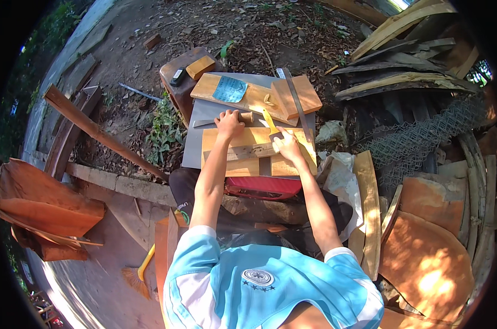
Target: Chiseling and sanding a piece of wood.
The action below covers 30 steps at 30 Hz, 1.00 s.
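My left hand (229, 124) is closed over a chisel (204, 123); its flat blade sticks out to the left and its wooden handle to the right. Beneath it lies a pale wooden board (240, 164), crossed by a narrow, weathered wooden strip (248, 152). At the strip's right end, my right hand (288, 145) grips it with bent fingers. Just beyond those fingers is a yellow-handled tool (268, 117) with a dark head, whose exact kind I cannot tell. A dark upright bar (265, 166) shows below the strip.
Farther back on the grey tabletop (192, 148) lie a board with blue paper (229, 89), a wood block (303, 96) and a long metal bar (296, 101). A brown stand (174, 71) is at its left. Scrap wood (407, 82) and wire mesh (418, 140) crowd the right.
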Available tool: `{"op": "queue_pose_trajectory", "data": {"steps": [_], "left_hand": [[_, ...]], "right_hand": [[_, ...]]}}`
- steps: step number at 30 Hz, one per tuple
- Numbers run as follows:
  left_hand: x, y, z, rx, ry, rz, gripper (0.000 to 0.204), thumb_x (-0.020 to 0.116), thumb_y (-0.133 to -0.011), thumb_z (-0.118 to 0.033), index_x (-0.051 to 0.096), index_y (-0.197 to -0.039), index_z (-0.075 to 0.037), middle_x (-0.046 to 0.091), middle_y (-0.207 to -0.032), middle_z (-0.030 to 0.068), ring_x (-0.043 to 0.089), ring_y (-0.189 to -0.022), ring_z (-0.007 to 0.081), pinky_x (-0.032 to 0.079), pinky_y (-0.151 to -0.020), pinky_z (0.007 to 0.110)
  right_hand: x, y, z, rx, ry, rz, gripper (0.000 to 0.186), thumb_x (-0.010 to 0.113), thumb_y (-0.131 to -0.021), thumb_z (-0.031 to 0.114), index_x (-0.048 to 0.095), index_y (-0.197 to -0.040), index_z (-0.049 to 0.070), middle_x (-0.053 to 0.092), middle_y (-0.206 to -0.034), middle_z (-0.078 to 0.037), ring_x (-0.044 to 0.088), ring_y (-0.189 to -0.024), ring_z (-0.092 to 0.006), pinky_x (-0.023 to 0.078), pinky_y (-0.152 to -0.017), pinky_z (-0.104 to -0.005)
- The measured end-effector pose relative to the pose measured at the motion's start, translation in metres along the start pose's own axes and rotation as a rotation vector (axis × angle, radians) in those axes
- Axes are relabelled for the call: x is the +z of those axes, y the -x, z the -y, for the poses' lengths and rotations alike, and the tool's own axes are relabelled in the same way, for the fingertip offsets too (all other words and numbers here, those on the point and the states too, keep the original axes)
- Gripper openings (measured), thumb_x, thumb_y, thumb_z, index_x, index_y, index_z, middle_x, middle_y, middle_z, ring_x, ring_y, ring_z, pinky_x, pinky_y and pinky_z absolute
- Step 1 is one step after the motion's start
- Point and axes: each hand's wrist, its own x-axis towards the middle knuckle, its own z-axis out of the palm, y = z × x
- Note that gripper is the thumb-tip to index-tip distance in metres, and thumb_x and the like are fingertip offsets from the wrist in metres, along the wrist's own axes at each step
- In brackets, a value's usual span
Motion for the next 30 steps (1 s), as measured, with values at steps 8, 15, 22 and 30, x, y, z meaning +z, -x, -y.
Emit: {"op": "queue_pose_trajectory", "data": {"steps": [8, 15, 22, 30], "left_hand": [[-0.077, 0.037, -0.001, 0.817, 0.219, -0.158, 0.053, 0.064, -0.062, -0.009, 0.055, -0.113, -0.021, 0.046, -0.093, 0.0083, 0.05, -0.089, 0.0248, 0.043, -0.078, 0.036], [-0.196, 0.186, 0.037, 0.472, 0.099, 0.153, 0.028, 0.066, -0.06, -0.014, 0.054, -0.083, -0.003, 0.058, -0.078, 0.0174, 0.058, -0.075, 0.0334, 0.046, -0.065, 0.04], [-0.165, 0.424, 0.163, -0.379, -0.143, 0.233, 0.055, 0.079, -0.049, -0.036, 0.052, -0.082, -0.002, 0.059, -0.082, 0.0181, 0.058, -0.082, 0.0338, 0.046, -0.071, 0.04], [-0.129, 0.457, 0.156, -0.518, -0.042, 0.014, 0.039, 0.073, -0.058, -0.018, 0.047, -0.082, 0.0, 0.057, -0.08, 0.0209, 0.055, -0.082, 0.0371, 0.044, -0.071, 0.043]], "right_hand": [[0.009, -0.003, -0.019, -0.092, 0.083, -0.064, 0.044, 0.059, -0.077, 0.025, 0.052, -0.118, 0.01, 0.05, -0.108, -0.024, 0.05, -0.103, -0.0358, 0.04, -0.089, -0.0389], [-0.018, -0.003, 0.014, -0.079, 0.303, 0.276, 0.085, 0.074, -0.059, 0.046, 0.04, -0.131, 0.017, 0.034, -0.125, -0.018, 0.038, -0.116, -0.0338, 0.034, -0.097, -0.0396], [0.018, -0.003, -0.014, -0.195, 0.451, -0.015, 0.047, 0.059, -0.076, 0.031, 0.048, -0.122, 0.028, 0.038, -0.126, -0.019, 0.039, -0.112, -0.0396, 0.035, -0.093, -0.0471], [0.011, 0.008, 0.021, -0.083, 0.604, -0.247, 0.047, 0.059, -0.071, 0.015, 0.052, -0.118, 0.016, 0.032, -0.13, -0.017, 0.022, -0.126, -0.0354, 0.028, -0.094, -0.0549]]}}
